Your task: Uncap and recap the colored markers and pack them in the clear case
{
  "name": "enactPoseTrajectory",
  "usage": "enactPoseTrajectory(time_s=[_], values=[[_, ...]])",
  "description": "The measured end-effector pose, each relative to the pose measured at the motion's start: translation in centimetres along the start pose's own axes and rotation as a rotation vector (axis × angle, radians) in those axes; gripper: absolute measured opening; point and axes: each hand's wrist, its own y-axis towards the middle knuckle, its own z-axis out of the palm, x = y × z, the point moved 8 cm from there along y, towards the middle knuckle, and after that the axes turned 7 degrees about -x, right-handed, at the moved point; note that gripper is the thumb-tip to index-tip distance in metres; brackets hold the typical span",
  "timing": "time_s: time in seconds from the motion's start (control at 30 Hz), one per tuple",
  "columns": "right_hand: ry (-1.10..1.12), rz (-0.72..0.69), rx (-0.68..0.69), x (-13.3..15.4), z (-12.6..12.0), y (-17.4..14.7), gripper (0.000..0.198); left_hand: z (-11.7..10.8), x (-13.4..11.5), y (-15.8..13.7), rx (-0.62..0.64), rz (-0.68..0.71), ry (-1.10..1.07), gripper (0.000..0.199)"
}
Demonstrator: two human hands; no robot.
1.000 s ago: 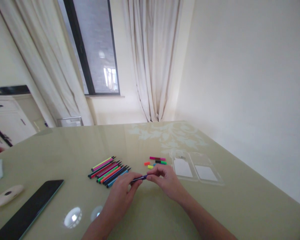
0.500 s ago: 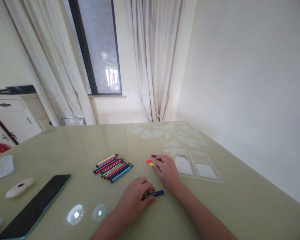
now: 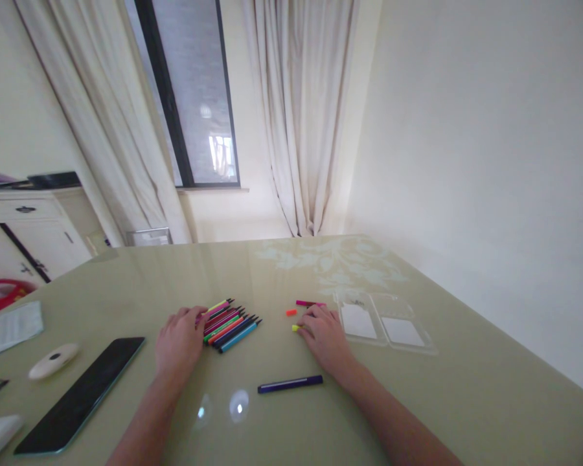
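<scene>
My left hand (image 3: pixel 181 340) is at the left ends of a row of uncapped felt-tip pens (image 3: pixel 233 327), its fingers closed on the end of one; which pen is partly hidden. The pens lie side by side, dark tips pointing right and away. My right hand (image 3: pixel 325 335) rests on the table with curled fingers, a yellow cap (image 3: pixel 295 328) showing at its thumb and fingertips. Just beyond the fingers lie an orange cap (image 3: pixel 291 312) and a magenta pen piece (image 3: pixel 307 303), partly covered. A capped dark blue felt-tip pen (image 3: pixel 290 384) lies between my forearms.
Right of my right hand lies an open clear plastic case (image 3: pixel 383 323) with white inserts. On the left are a black tablet-like slab (image 3: pixel 85 391), a cream oval object (image 3: pixel 53 361), a paper sheet (image 3: pixel 12 329) and a white object (image 3: pixel 0 432). A wall borders the table's right side.
My left hand has let go of the dark blue pen, leaving it on the table, and moved left to the row of pens. The yellow cap has shifted slightly towards me.
</scene>
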Motion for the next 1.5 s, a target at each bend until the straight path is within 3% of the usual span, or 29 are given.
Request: enactPoseTrajectory(time_s=[0.13, 0.4, 0.63, 1.1, 1.2, 1.3, 1.43, 1.5], values=[[-0.007, -0.012, 0.009, 0.1, 0.2, 0.0, 0.012, 1.2, 1.5, 0.1, 0.061, -0.071, 0.027, 0.047], [-0.017, -0.012, 0.025, 0.2, 0.2, 0.0, 0.013, 2.9, 3.0, 1.0, 0.103, -0.151, -0.202, 0.031], [-0.031, -0.002, 0.039, 0.2, 0.2, 0.0, 0.014, 3.2, 2.9, 1.1, 0.073, -0.152, -0.217, 0.039], [-0.026, -0.017, 0.024, 0.4, 0.3, -0.1, 0.012, 2.5, 3.8, 1.5, 0.074, -0.214, -0.203, 0.034], [-0.032, -0.022, 0.020, 0.4, 0.3, 0.0, 0.011, 1.4, 2.8, 1.3, 0.018, -0.202, -0.234, 0.033], [0.005, 0.013, -0.031, 0.1, -0.1, 0.2, 0.011, 0.1, -0.1, 0.6, -0.046, -0.180, -0.495, 0.037], [0.244, 0.080, -0.158, -0.9, -1.4, 0.6, 0.014, 0.1, -6.3, -1.4, 0.082, -0.052, -0.935, 0.045], [0.357, 0.086, -0.207, -1.1, -2.0, 0.6, 0.014, 0.3, -8.4, -2.4, 0.133, -0.023, -1.006, 0.042]])
